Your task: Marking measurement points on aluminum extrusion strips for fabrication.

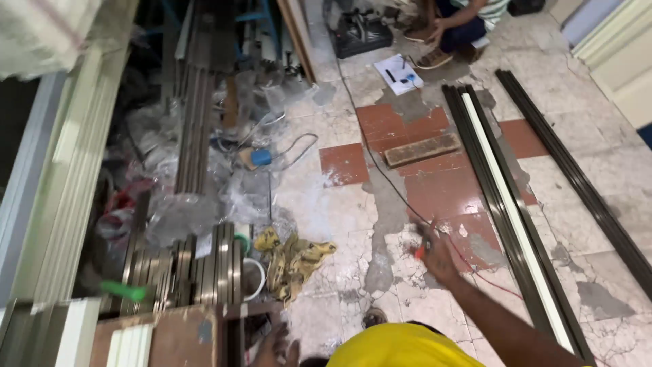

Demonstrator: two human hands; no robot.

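- Your right hand (438,257) is stretched out over the cracked tile floor (339,204), clenched on a small red tool (420,251). Only a short red part shows past the fingers; motion blur hides its shape and kind.
- The red tool sits low over the floor at centre frame, close to a thin red wire (489,277) and a black cable (387,183). You cannot tell whether the tool touches either.
- Your left hand (275,350) lies at the bottom edge beside a brown wooden board (170,336). It is cut off by the frame; whether it is clenched or released cannot be told.
- To your right, long dark metal profiles (506,224) lie flat, one carrying a white strip (516,224); another dark rail (584,183) lies apart from them.
- To your left, a crumpled yellow cloth (292,258) lies next to stacked metal bars (197,261) and clear plastic wrap (176,217).
- A wooden block (422,149) rests on red tiles further out.
- Another person (462,27) crouches at the top edge, mostly cut off, near a sheet of paper (399,73).
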